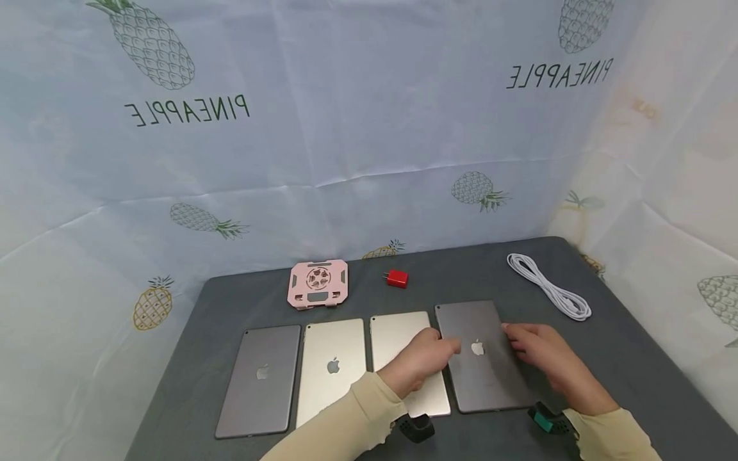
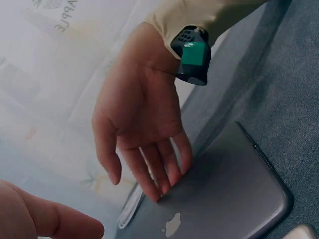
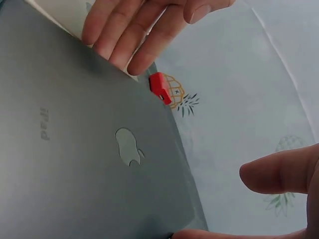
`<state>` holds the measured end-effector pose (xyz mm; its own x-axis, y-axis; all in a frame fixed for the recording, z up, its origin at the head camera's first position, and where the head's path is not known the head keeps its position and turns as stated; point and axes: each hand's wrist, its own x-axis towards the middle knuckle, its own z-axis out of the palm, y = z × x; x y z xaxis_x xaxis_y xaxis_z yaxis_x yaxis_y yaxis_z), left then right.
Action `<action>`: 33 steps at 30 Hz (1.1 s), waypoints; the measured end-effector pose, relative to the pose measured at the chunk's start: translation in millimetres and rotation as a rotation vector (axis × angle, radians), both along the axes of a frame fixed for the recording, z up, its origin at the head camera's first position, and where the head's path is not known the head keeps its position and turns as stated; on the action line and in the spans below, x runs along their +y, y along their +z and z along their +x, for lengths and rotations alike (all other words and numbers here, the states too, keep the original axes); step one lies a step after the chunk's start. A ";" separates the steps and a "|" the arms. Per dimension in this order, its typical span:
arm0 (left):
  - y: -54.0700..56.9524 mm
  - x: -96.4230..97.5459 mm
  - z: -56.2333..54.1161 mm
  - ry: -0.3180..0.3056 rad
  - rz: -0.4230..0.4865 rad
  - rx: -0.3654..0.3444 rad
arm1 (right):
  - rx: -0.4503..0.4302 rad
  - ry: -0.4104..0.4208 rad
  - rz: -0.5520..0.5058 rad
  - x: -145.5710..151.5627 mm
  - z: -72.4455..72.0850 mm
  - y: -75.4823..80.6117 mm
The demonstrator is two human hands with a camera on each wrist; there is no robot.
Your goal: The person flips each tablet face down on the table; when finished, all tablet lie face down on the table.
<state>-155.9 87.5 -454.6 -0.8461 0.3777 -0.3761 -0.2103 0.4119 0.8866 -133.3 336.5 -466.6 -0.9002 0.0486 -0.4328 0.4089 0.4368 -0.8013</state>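
Note:
A dark grey iPad [image 1: 487,381] lies back side up, rightmost in a row of tablets. My left hand [image 1: 423,358] reaches over a gold tablet [image 1: 431,394] to the iPad's left edge. In the right wrist view, the left hand's fingers [image 3: 122,42] are extended, their tips at that edge. At the opposite long edge is my right hand [image 1: 542,352]. Its fingers [image 2: 162,167] are nearly straight in the left wrist view, fingertips against the iPad's side, thumb held apart. Neither hand curls round the iPad.
Left of these lie another gold tablet [image 1: 331,368] and a grey tablet [image 1: 259,381]. Behind the row are a pink stand-like device [image 1: 302,291], a red plug adapter [image 1: 397,278] and a coiled white cable [image 1: 548,288]. Pineapple-print cloth [image 1: 346,128] hangs behind the dark table [image 1: 184,416].

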 end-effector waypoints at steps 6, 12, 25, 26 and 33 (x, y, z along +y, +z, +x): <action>1.2 5.2 7.3 0.026 -0.017 0.018 | -0.004 0.004 0.057 -0.1 1.6 -3.2; 5.1 8.2 13.5 0.024 0.009 0.031 | 0.028 0.019 0.097 -3.9 3.9 -4.0; 7.6 -4.4 5.7 -0.050 -0.059 0.103 | 0.097 0.083 0.273 -6.2 3.5 1.6; 7.7 -8.3 5.1 -0.063 -0.078 0.132 | 0.114 0.090 0.316 -3.7 3.8 0.8; -6.3 -76.3 -2.3 -0.054 -0.118 0.445 | 0.317 0.127 0.592 15.6 13.3 -13.7</action>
